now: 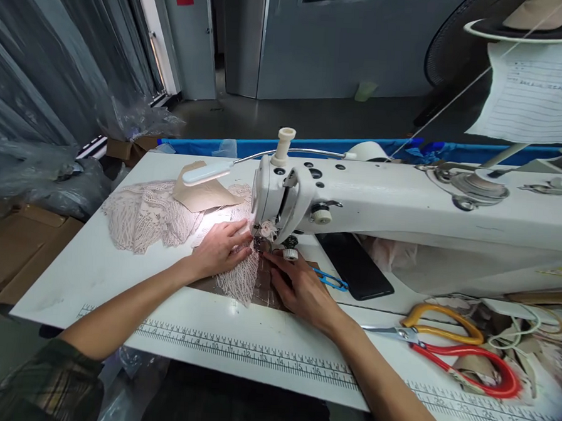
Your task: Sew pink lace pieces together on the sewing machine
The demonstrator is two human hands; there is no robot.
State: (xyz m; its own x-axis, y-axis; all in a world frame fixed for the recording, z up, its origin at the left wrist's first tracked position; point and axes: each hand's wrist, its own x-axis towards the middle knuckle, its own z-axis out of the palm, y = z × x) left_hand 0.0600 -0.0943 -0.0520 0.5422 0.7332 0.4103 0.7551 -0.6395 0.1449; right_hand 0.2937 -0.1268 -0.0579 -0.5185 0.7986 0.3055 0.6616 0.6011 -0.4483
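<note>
Pale pink lace (pixel 238 285) lies under the needle area of a white sewing machine (pixel 380 197). My left hand (pixel 220 248) rests flat on the lace, left of the needle, with its fingers stretched out. On the right, my right hand (pixel 300 290) reaches its fingers to the lace's edge close beside the presser foot; index finger and thumb look apart. The fingertips there are partly hidden by the machine head. A brown plate or sheet (pixel 267 291) shows beneath the lace. More gathered lace (pixel 142 216) spreads to the left, partly under a tan paper piece (pixel 204 194).
A small lamp (pixel 207 173) lights the sewing spot. Right of my right hand are blue thread snips (pixel 331 280), a black phone (pixel 356 265) and scissors with yellow and red handles (pixel 443 345). A printed ruler (pixel 254 353) runs along the table's front edge. Cardboard boxes (pixel 29 254) stand left.
</note>
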